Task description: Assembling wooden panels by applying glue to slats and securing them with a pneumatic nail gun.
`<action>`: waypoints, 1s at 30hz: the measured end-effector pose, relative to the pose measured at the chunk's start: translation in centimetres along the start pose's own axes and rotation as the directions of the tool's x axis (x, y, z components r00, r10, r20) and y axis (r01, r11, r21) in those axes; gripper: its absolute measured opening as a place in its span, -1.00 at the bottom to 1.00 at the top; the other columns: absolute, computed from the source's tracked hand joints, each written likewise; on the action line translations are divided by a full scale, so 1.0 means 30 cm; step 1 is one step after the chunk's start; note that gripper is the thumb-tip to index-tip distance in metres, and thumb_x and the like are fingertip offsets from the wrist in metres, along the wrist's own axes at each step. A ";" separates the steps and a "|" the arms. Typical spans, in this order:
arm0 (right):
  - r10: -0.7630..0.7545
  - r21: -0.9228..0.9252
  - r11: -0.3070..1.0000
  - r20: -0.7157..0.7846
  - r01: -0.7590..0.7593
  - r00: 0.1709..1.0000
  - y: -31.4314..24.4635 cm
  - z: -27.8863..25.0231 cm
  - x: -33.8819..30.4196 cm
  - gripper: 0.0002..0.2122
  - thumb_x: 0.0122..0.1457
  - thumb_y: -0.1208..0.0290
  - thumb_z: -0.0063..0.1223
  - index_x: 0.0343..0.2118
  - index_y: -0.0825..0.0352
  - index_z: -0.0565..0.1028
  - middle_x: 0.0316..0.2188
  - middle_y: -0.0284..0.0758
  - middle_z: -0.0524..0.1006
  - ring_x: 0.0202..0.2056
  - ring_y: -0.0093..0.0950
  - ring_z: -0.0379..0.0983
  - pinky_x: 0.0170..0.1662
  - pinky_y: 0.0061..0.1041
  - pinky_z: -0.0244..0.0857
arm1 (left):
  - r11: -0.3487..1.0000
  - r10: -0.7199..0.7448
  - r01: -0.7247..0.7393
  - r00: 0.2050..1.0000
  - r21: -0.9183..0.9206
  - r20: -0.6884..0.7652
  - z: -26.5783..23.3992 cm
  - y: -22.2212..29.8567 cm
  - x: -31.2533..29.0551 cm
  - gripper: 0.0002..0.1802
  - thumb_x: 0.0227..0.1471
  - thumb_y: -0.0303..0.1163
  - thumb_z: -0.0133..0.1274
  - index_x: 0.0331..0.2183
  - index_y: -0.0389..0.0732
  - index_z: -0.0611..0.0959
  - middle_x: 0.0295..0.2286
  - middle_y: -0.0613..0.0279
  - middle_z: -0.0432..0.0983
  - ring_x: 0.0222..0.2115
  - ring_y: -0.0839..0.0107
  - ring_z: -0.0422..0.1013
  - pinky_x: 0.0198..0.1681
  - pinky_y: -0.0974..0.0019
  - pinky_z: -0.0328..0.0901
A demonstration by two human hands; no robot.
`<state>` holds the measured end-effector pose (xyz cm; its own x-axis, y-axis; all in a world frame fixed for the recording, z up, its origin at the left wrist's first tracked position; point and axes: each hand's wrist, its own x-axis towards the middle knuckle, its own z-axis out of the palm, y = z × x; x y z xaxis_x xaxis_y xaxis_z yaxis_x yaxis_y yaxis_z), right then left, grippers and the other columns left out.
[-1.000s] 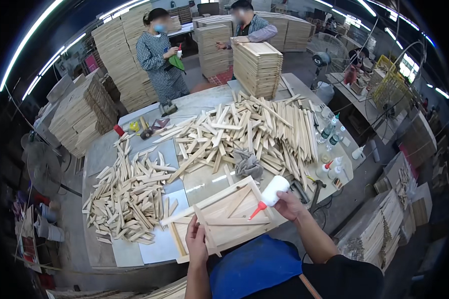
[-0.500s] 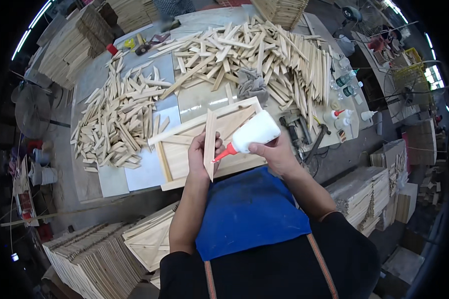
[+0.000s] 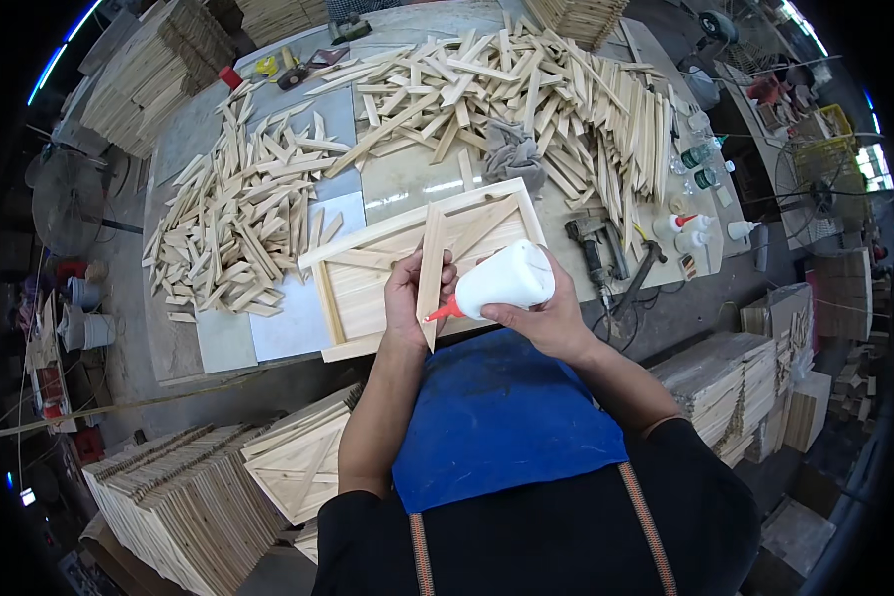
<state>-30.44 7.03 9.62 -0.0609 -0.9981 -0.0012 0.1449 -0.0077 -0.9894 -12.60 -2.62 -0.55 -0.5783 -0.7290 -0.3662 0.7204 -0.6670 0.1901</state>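
Note:
Upright in my left hand (image 3: pixel 404 290) is a short wooden slat (image 3: pixel 431 266) with slanted ends, my fingers wrapped round it. My right hand (image 3: pixel 554 316) grips a white glue bottle (image 3: pixel 505 282), tilted so that its red nozzle (image 3: pixel 445 311) points at the slat's lower end. The tip appears to touch the slat there. Beneath both hands lies a framed wooden panel (image 3: pixel 368 288) with diagonal braces, partly covered by the slat, the bottle and my hands.
Loose slats heap up in a left pile (image 3: pixel 238 219) and a larger far pile (image 3: pixel 467 89). A grey rag (image 3: pixel 512 154) lies beyond the panel. To the right are a power tool (image 3: pixel 591 248), a hammer (image 3: pixel 649 260) and more glue bottles (image 3: pixel 687 236). Stacked panels (image 3: pixel 184 497) stand behind left.
The glue bottle has tipped a little flatter, its nozzle still at the slat's lower end. The view has shifted slightly; both hands keep their hold.

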 end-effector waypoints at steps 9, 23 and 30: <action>-0.044 -0.141 0.989 -0.005 0.043 0.999 0.008 -0.005 -0.022 -0.47 0.06 0.49 0.47 0.03 0.37 0.37 -0.13 -0.31 0.58 -0.07 -0.53 0.56 0.00 -0.49 0.47 | 1.000 -0.031 0.031 0.999 0.005 0.015 0.015 0.000 -0.010 -0.57 0.25 -0.19 -0.06 -0.22 -0.44 0.61 -0.49 0.09 0.47 -0.55 0.39 0.33 -0.49 0.39 0.33; -0.054 -0.210 0.976 -0.003 0.052 0.999 0.009 -0.001 -0.023 -0.48 0.04 0.49 0.49 0.00 0.37 0.38 -0.15 -0.31 0.59 -0.08 -0.53 0.56 -0.02 -0.49 0.48 | 1.000 -0.011 0.012 0.999 -0.023 0.044 -0.015 -0.008 -0.003 -0.65 0.22 -0.29 -0.04 -0.04 -0.31 0.50 -0.34 0.05 0.55 -0.43 0.30 0.41 -0.38 0.29 0.35; -0.121 -0.195 0.976 -0.114 0.097 0.986 0.006 -0.008 0.024 -0.50 0.04 0.50 0.48 -0.01 0.39 0.40 -0.15 -0.30 0.60 -0.08 -0.53 0.57 -0.02 -0.49 0.48 | 0.999 -0.005 0.002 0.999 -0.051 -0.043 0.035 -0.016 -0.021 -0.66 0.24 -0.28 -0.06 -0.20 -0.41 0.59 -0.35 0.01 0.56 -0.41 0.29 0.42 -0.32 0.24 0.41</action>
<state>-30.70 6.32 9.41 -0.1903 -0.9764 0.1022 -0.0575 -0.0928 -0.9940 -12.98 -1.99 0.55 -0.5645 -0.7187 -0.4059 0.7378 -0.6598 0.1423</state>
